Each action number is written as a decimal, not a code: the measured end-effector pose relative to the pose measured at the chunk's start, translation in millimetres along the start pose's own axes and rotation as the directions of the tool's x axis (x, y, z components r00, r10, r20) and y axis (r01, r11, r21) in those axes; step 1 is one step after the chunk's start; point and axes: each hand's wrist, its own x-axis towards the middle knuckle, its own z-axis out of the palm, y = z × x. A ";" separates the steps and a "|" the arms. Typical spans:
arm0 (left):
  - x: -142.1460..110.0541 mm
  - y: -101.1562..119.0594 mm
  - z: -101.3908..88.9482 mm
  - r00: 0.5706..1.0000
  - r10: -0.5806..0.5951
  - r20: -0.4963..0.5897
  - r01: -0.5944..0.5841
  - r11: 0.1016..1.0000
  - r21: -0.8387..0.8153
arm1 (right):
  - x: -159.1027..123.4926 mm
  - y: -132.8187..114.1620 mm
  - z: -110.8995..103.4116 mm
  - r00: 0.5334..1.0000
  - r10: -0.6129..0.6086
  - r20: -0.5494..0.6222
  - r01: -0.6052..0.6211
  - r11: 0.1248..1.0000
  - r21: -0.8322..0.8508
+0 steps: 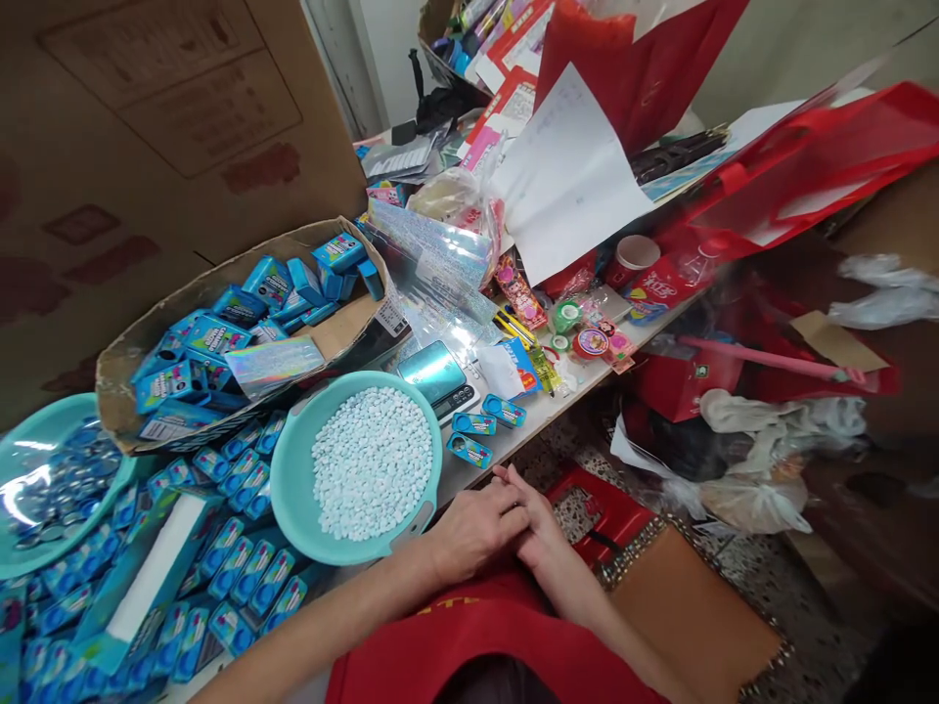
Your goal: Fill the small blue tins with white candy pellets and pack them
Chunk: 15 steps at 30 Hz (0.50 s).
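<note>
At the table's front edge, over my lap, my left hand (473, 528) and my right hand (541, 533) are clasped, fingers folded together. No object shows in either one. Just left of them stands a turquoise basin (285, 489) full of small pale-blue candies (373, 462). Nearest beyond my fingers lie three small blue candy cases (469, 451) on the table. Behind these is a digital scale (459, 399) with a shiny blue-green plate.
Many blue cases (235, 567) cover the table's left. A cut-down carton (352, 337) holds blue packs, beside another turquoise basin (92, 401) of shiny pieces. Tape rolls (567, 315), a paper cup (637, 256) and a white sheet (568, 181) sit farther back. A brown stool seat (690, 606) is at right.
</note>
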 end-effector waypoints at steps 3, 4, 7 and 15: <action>4.6 -13.1 -17.5 0.949 -0.313 -0.028 0.308 0.944 -0.116 | 4.2 -2.2 0.6 0.999 -0.051 -0.005 0.050 0.998 -0.041; 7.4 -21.8 -24.8 0.896 -0.443 -0.031 0.437 0.892 -0.117 | 6.0 -3.6 0.3 0.998 -0.066 -0.006 0.066 0.996 -0.056; 19.7 -52.4 -43.4 0.736 -0.676 0.037 0.674 0.737 0.054 | 11.5 -7.8 -1.7 0.997 -0.077 -0.009 0.076 0.992 -0.103; 63.7 -75.1 -39.0 0.552 -0.817 0.165 0.731 0.569 0.377 | 21.3 -18.2 -5.5 0.998 -0.055 -0.008 0.053 0.985 -0.166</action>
